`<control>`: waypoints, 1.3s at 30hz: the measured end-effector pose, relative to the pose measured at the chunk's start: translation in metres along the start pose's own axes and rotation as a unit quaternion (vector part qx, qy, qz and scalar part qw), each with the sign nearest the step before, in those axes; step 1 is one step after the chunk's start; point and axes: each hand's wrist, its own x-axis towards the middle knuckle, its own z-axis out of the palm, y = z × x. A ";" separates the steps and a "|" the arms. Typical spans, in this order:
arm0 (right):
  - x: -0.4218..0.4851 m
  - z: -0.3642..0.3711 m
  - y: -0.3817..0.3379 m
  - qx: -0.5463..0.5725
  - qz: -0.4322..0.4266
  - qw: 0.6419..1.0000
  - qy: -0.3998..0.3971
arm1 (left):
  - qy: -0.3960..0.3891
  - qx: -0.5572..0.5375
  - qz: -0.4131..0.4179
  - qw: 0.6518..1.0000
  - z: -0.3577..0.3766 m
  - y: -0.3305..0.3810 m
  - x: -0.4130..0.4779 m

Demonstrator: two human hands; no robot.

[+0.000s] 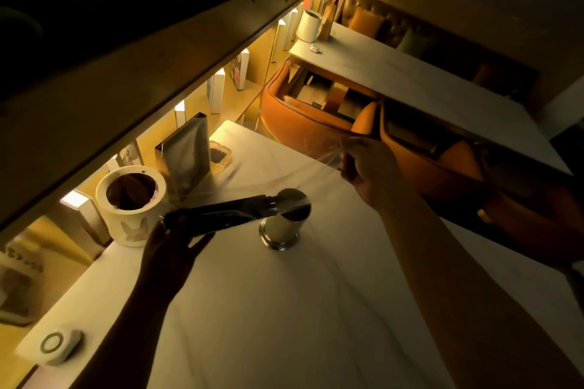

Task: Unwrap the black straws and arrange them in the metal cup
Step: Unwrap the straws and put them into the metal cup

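A shiny metal cup stands near the middle of the white marble table. My left hand grips a bundle of black straws by its near end, held almost level, its far end reaching the cup's rim. My right hand is raised beyond the cup, over the table's far edge. It pinches a crumpled piece of clear plastic wrap. Whether any straws stand inside the cup is hidden by glare.
A white ceramic pot with a rabbit picture stands left of the straws. Behind it are a silver pouch and a small tray. A white round-buttoned device lies at the near left edge. Orange seats are beyond.
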 end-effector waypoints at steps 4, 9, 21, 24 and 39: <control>0.019 0.006 0.014 -0.028 0.037 0.999 -0.002 | -0.007 0.069 0.033 0.997 -0.019 0.038 0.009; 0.037 0.013 0.027 -0.035 0.047 0.998 -0.003 | -0.009 0.134 0.045 0.990 -0.023 0.074 0.023; 0.061 -0.024 0.054 -0.012 0.108 0.994 -0.026 | -0.048 0.209 0.039 0.976 0.040 0.116 0.036; 0.066 -0.034 0.063 -0.003 0.135 0.991 -0.011 | -0.072 0.227 0.039 0.970 0.062 0.119 0.040; 0.079 -0.070 0.099 0.024 0.196 0.980 0.024 | -0.049 0.388 0.101 0.915 0.129 0.119 0.060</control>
